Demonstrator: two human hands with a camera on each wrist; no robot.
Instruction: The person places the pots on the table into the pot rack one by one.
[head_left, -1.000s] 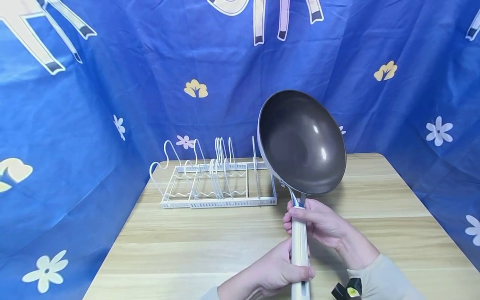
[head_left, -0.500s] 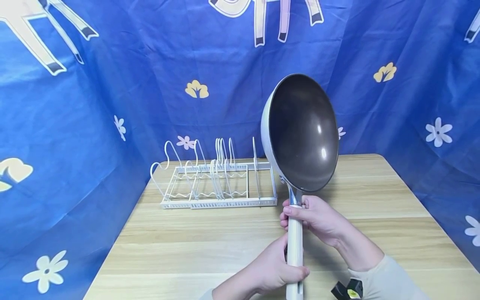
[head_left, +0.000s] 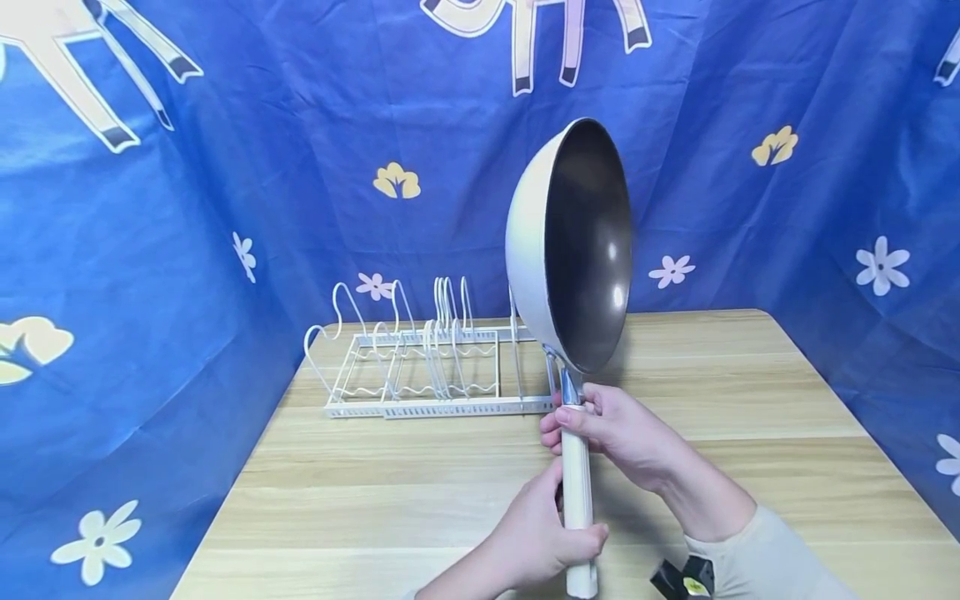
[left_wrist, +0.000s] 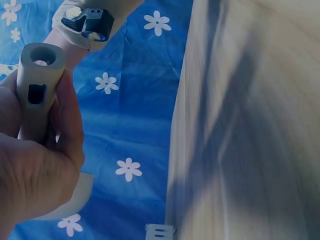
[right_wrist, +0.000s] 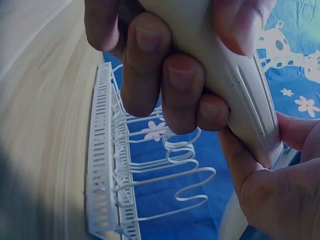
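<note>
A wok (head_left: 588,250), white outside and dark inside, is held up above the table by its long pale handle (head_left: 577,487). Its bowl points upward, the hollow turned to the right. My left hand (head_left: 531,533) grips the lower end of the handle, thumb across the front. Higher up, just below the metal neck, my right hand (head_left: 630,435) holds the same handle with curled fingers. In the left wrist view the handle's end (left_wrist: 40,75) shows a hole and a slot. The right wrist view shows the right-hand fingers (right_wrist: 180,90) wrapped round the handle.
A white wire pan rack (head_left: 450,408) with upright loops stands on the wooden table (head_left: 360,492), left of the wok and partly behind it. Blue patterned cloth (head_left: 315,108) hangs at the back and sides. A black device (head_left: 686,579) sits at the right wrist.
The wok has turned about its handle, so the hollow faces more to the right and more white outside shows. It has also shifted up and left, with both hands keeping hold.
</note>
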